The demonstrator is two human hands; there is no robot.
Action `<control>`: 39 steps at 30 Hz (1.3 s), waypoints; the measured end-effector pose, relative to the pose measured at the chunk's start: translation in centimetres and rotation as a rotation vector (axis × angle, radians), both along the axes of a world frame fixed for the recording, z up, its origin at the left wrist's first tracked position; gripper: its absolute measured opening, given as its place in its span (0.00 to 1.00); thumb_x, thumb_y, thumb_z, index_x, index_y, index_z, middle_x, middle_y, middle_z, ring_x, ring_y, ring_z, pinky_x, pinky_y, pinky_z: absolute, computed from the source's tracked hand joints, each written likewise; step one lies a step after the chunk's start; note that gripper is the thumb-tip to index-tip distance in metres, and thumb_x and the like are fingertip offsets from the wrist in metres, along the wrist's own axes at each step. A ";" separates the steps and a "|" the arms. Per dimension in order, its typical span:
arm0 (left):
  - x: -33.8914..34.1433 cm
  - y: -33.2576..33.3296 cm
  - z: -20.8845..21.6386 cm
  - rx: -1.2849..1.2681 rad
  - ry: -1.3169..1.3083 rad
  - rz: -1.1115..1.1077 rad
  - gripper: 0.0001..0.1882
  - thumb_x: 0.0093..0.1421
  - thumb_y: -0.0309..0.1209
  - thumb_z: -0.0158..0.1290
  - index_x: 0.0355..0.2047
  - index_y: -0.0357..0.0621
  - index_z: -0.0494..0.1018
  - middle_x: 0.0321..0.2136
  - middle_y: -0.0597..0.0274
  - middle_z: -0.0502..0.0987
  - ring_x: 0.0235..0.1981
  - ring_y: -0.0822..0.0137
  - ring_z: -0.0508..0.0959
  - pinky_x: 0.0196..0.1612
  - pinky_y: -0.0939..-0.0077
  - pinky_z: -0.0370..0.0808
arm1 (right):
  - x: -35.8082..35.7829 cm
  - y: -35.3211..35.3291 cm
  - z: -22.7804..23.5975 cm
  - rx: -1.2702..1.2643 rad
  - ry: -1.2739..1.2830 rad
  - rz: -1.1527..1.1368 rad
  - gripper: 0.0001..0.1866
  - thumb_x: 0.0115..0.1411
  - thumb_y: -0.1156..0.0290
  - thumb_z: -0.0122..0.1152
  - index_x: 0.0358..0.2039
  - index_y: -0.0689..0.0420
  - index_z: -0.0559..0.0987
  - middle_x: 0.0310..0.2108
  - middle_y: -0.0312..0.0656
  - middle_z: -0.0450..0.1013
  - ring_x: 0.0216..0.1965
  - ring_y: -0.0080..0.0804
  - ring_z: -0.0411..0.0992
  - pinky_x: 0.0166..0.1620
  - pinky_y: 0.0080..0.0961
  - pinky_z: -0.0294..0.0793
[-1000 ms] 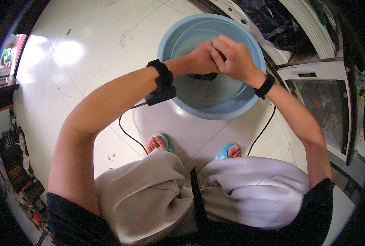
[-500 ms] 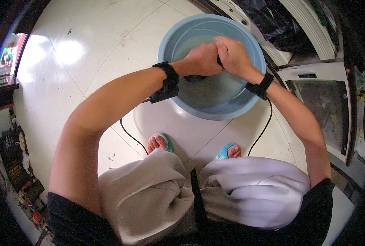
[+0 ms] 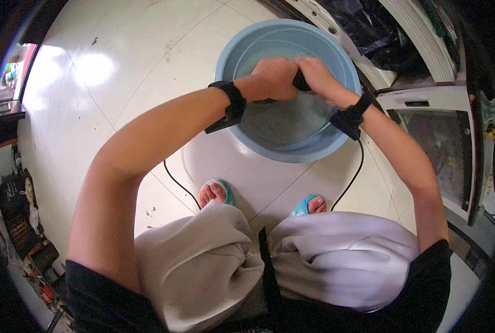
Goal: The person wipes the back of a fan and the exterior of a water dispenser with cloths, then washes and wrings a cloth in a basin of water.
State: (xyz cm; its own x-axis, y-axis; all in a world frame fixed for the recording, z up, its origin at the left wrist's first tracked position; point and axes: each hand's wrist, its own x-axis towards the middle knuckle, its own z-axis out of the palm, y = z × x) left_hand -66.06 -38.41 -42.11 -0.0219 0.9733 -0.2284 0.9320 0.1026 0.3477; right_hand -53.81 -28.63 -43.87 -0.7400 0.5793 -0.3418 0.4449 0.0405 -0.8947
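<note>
Both my hands are closed on a bunched black cloth above a round blue basin. My left hand wraps round one part of it, and a dark bit shows under that hand. Close beside it, my right hand grips the other end, with black fabric showing between the two fists. Cloudy water lies in the basin below. Most of the cloth is hidden inside my fingers, so its kind cannot be made out.
The basin stands on a pale tiled floor, in front of my feet in blue slippers. At the right is a white cabinet with a dark panel, and black plastic bags lie beyond. Black cables hang from my wristbands.
My fists have turned and drawn slightly apart, so more black cloth shows between them. The dark part below my left hand has risen and shows less.
</note>
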 end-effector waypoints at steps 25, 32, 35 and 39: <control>-1.8 -1.1 -2.2 -0.015 -0.314 -0.046 0.21 0.44 0.41 0.56 0.28 0.32 0.77 0.26 0.40 0.78 0.30 0.47 0.80 0.36 0.60 0.76 | 2.0 -0.3 1.4 0.696 0.038 0.685 0.30 0.40 0.65 0.70 0.45 0.57 0.70 0.37 0.52 0.74 0.40 0.53 0.73 0.45 0.41 0.72; -1.6 -2.0 -4.3 0.083 -0.227 -0.118 0.16 0.43 0.35 0.56 0.27 0.33 0.77 0.26 0.40 0.78 0.33 0.45 0.80 0.38 0.59 0.77 | 1.4 -1.8 -0.7 0.660 -0.140 0.612 0.11 0.40 0.75 0.59 0.27 0.65 0.77 0.24 0.58 0.74 0.32 0.58 0.75 0.37 0.44 0.76; 0.0 -1.7 -0.9 -0.078 -0.109 -0.060 0.14 0.44 0.35 0.54 0.27 0.35 0.78 0.27 0.40 0.78 0.35 0.45 0.80 0.41 0.57 0.77 | 1.9 -1.9 0.7 0.717 -0.350 0.630 0.09 0.41 0.75 0.58 0.24 0.66 0.77 0.22 0.60 0.73 0.28 0.58 0.75 0.33 0.44 0.77; 0.6 -2.6 -0.5 -0.105 -0.143 0.022 0.15 0.46 0.35 0.52 0.29 0.35 0.78 0.29 0.40 0.78 0.36 0.45 0.79 0.42 0.56 0.76 | 1.9 -3.5 2.4 0.766 -0.414 0.663 0.10 0.42 0.72 0.57 0.23 0.67 0.77 0.22 0.61 0.73 0.30 0.58 0.75 0.35 0.45 0.77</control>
